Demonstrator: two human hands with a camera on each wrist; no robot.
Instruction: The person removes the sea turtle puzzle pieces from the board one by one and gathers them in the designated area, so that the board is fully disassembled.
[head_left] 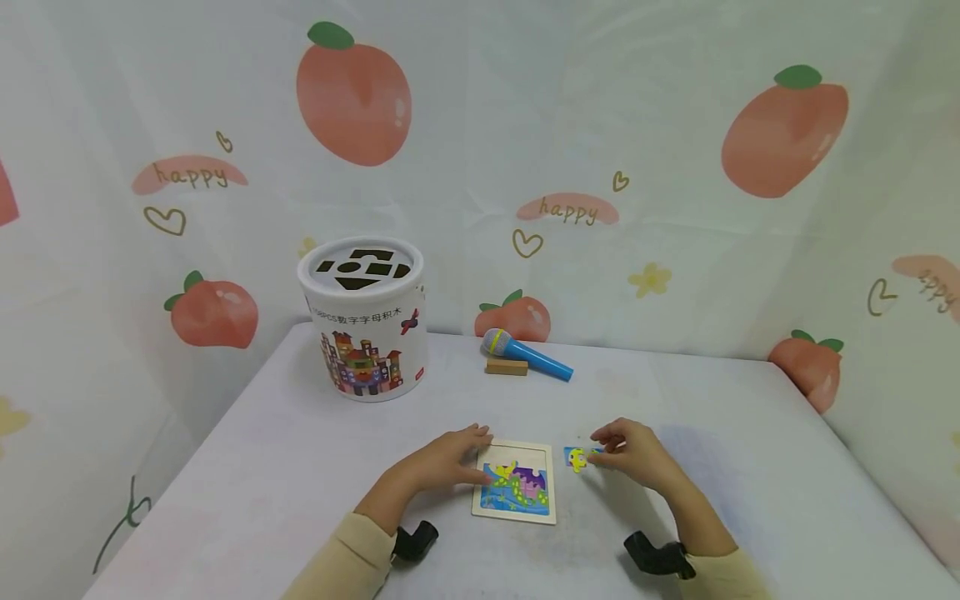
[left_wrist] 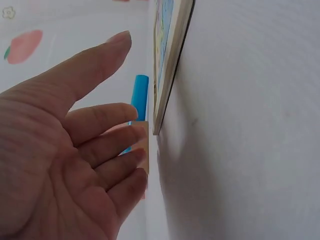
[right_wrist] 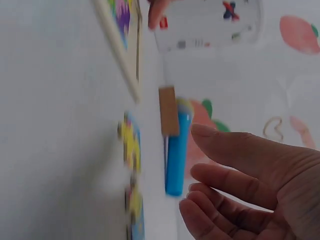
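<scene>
Loose puzzle pieces (head_left: pixel 576 459), blue and yellow: lie flat on the white table (head_left: pixel 480 567), right of the puzzle tray (head_left: pixel 528 455) and well within reach of the right hand (head_left: pixel 634 455). Sit below the right fingertips, ungripped, with a gap in the right wrist view; partly covered by the fingers in the head view.

Right hand: grasps nothing; fingers loosely bent, thumb apart.

Left hand (head_left: pixel 448 460): likewise released, with thumb extended toward the left edge of the tray and fingers near its upper left corner. Cannot tell whether touching the frame.

Puzzle tray: lies flat between both hands. Contains fitted pieces (head_left: pixel 517 497) in blue, purple, pink and yellow across the lower part; shows bare pale wood along the upper part.

White bucket (head_left: pixel 371 337): stands upright at the back left, closed by a lid (head_left: pixel 360 268) with shaped cutouts. Contents: cannot be made out.

Back of table: holds a blue toy microphone (head_left: pixel 538 360), just beside a wooden block (head_left: pixel 507 367), in front of a peach-printed backdrop (head_left: pixel 465 125).
</scene>
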